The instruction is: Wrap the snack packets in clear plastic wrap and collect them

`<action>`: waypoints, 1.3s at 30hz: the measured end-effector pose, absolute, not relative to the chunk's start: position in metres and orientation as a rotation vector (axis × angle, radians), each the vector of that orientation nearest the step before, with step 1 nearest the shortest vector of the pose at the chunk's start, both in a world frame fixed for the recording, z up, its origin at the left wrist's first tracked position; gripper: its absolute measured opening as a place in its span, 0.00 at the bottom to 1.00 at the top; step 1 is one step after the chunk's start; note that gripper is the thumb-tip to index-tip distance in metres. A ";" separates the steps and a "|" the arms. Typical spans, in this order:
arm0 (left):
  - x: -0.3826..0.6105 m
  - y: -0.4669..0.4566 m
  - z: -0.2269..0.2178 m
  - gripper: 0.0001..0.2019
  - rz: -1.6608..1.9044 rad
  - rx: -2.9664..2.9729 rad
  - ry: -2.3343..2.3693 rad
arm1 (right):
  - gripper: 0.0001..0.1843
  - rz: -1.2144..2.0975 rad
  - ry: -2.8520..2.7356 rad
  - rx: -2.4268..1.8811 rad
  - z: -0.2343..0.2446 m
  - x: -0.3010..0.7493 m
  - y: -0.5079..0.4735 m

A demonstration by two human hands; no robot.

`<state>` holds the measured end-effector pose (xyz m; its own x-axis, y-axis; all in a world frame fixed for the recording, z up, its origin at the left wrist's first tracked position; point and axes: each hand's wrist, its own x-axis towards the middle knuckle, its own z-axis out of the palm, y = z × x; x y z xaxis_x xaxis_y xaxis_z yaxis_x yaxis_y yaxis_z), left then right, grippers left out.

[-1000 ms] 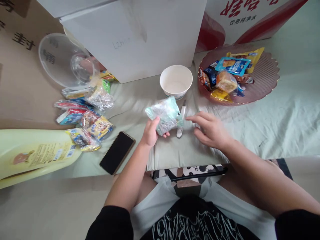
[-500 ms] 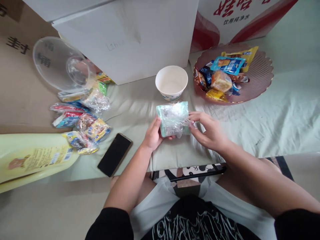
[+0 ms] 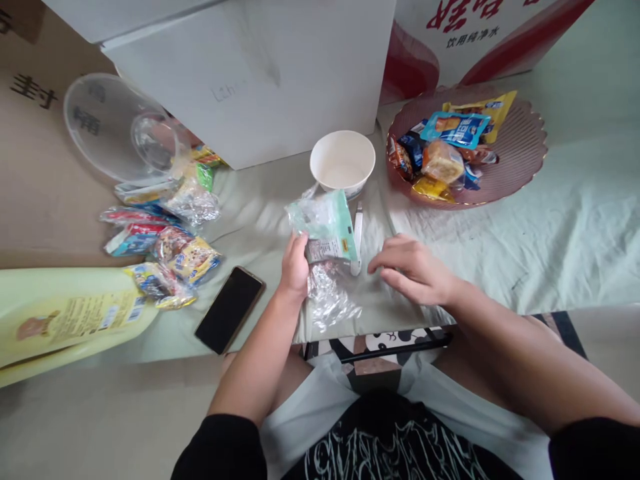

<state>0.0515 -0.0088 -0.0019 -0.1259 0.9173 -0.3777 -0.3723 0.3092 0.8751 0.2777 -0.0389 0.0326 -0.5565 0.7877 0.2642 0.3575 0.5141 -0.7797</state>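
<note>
My left hand (image 3: 296, 267) grips a mint-green and clear plastic packet (image 3: 327, 223) with small print, near the table's middle. Crumpled clear plastic wrap (image 3: 330, 297) hangs or lies just below the packet; I cannot tell which. To the right of the packet, a slim white tool with a metal-looking tip (image 3: 357, 233) lies on the cloth. My right hand (image 3: 413, 270) hovers or rests to the right of that tool, fingers bent and apart, with nothing in them. Behind the packet stands a white paper bowl (image 3: 343, 160), partly covered at its lower edge.
At the right back is a pink ribbed bowl (image 3: 520, 153) with several wrapped snacks. Several snack packets (image 3: 170, 247), a clear plastic tub (image 3: 110, 133) and a phone (image 3: 230, 310) lie left. A white box (image 3: 260, 87) and a red-and-white carton (image 3: 465, 47) stand behind.
My right hand has let go of the packet's wrap and drawn slightly down. The packet has shifted left and turned, the wrap now below it. The white tool has come into view.
</note>
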 end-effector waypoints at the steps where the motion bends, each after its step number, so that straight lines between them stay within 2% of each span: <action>1: 0.051 -0.010 -0.002 0.15 1.211 0.657 1.250 | 0.13 0.910 -2.027 -1.014 0.031 0.277 -0.039; 5: 0.051 -0.020 0.001 0.22 1.045 1.028 1.104 | 0.23 1.013 -1.664 -1.235 0.024 0.268 -0.042; 9: 0.052 -0.026 0.009 0.27 0.891 1.180 0.991 | 0.15 1.145 -1.625 -1.254 0.025 0.261 -0.041; 14: 0.049 -0.026 0.012 0.28 0.810 1.135 0.955 | 0.18 1.171 -1.495 -1.305 0.025 0.261 -0.040; 18: 0.048 -0.023 0.004 0.23 0.888 1.124 0.935 | 0.13 1.088 -1.525 -1.306 0.024 0.261 -0.041; 23: 0.047 -0.013 0.001 0.28 0.860 0.792 0.837 | 0.13 1.176 -1.464 -1.252 0.025 0.261 -0.041; 25: 0.047 -0.008 0.005 0.26 0.830 0.720 0.839 | 0.13 1.220 -1.393 -1.267 0.025 0.260 -0.041; 28: 0.048 -0.004 0.013 0.22 0.899 0.717 0.903 | 0.12 1.243 -1.285 -1.313 0.023 0.260 -0.040; 35: 0.053 0.004 0.023 0.21 1.308 0.703 1.162 | 0.09 1.126 -1.342 -1.287 0.020 0.258 -0.039; 39: 0.053 0.004 0.022 0.19 1.521 0.704 1.214 | 0.06 0.687 -1.407 -1.343 0.027 0.264 -0.045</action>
<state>0.0531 0.0043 0.0223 -0.3077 0.9403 -0.1457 -0.3506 0.0303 0.9360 0.2642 -0.0446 0.0269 0.1518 0.9474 0.2817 0.3601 0.2124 -0.9084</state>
